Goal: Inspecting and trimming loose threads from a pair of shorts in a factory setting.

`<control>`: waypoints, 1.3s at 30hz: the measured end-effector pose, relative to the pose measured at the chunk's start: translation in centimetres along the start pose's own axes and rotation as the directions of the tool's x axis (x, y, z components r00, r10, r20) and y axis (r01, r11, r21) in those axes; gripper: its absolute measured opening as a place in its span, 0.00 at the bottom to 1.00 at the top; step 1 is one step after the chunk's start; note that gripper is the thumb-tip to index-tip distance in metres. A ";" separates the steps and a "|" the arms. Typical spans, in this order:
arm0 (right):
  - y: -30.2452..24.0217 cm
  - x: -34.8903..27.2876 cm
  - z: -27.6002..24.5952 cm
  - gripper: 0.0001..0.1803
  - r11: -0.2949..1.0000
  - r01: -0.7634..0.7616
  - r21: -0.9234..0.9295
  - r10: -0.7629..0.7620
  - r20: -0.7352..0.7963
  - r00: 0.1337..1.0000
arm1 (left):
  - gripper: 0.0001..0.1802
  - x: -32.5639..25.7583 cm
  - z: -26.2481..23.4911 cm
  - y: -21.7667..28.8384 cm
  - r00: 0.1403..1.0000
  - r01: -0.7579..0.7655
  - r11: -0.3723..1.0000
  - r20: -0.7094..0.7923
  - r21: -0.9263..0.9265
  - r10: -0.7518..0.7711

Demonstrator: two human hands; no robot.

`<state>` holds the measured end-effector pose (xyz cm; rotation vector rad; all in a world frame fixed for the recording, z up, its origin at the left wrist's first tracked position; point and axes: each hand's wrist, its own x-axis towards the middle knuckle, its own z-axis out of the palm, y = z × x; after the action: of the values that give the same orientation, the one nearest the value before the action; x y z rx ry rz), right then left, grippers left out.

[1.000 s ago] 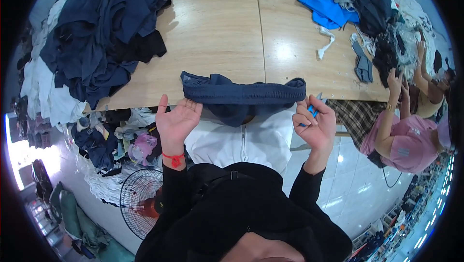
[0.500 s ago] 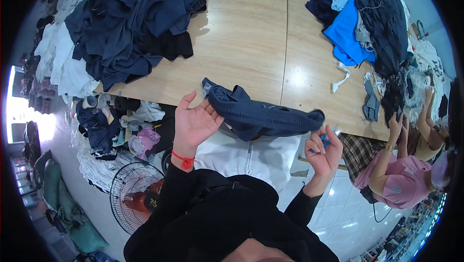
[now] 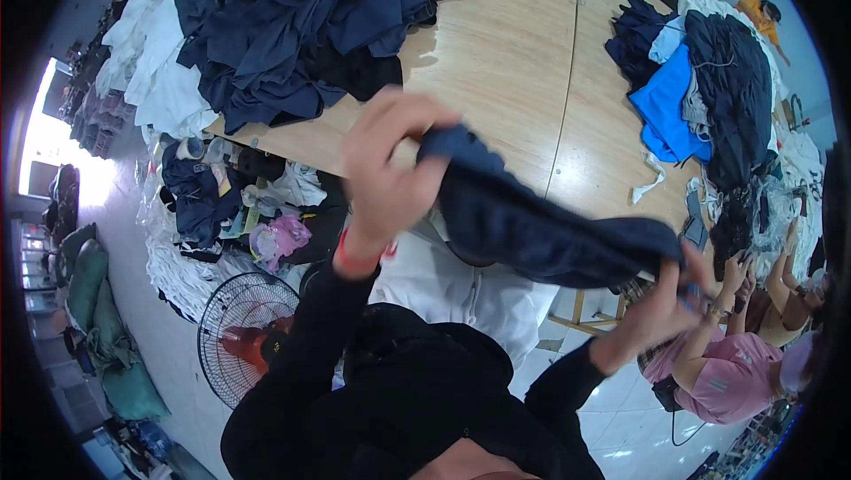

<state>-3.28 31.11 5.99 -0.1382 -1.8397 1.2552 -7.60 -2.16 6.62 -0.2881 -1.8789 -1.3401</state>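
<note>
Both hands on the navy garment (image 3: 541, 236), one per end, so neither is nearer: contact on both sides. My left fingers (image 3: 408, 110) grip its left end, thumb on the near side, a gap showing inside the curl of the hand, all in front of the tabletop (image 3: 505, 54) as I look down. My right fingers (image 3: 667, 280) have the other end, off the tabletop's near edge on my side; blurred, but they look closed on the cloth. Whether they hold anything else, can't tell. The navy garment is bunched into a long band, its long axis running from far left to near right, roughly along the tabletop's near edge and slanting a bit more toward me. So from the left fingers it lies right and nearer me; from the right fingers, left and farther out. It looks held up at both ends; whether its middle touches the tabletop edge I can't tell. White cloth (image 3: 425, 276) is on my side of the tabletop, below the band. Navy pile (image 3: 284, 28) on the tabletop's left, blue cloth (image 3: 665, 108) and a white strip (image 3: 650, 180) on its right, all apart from my fingers.
</note>
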 end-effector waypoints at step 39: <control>24.6 -8.3 3.9 0.17 0.930 -0.285 -0.233 0.292 -0.005 0.956 | 0.45 -5.0 5.9 12.5 0.819 0.555 -0.596 0.254 -0.581 0.515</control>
<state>-9.91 35.94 -18.93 -0.5386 -2.0422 1.2372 0.29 9.49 10.98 -1.9218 0.3680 -2.9713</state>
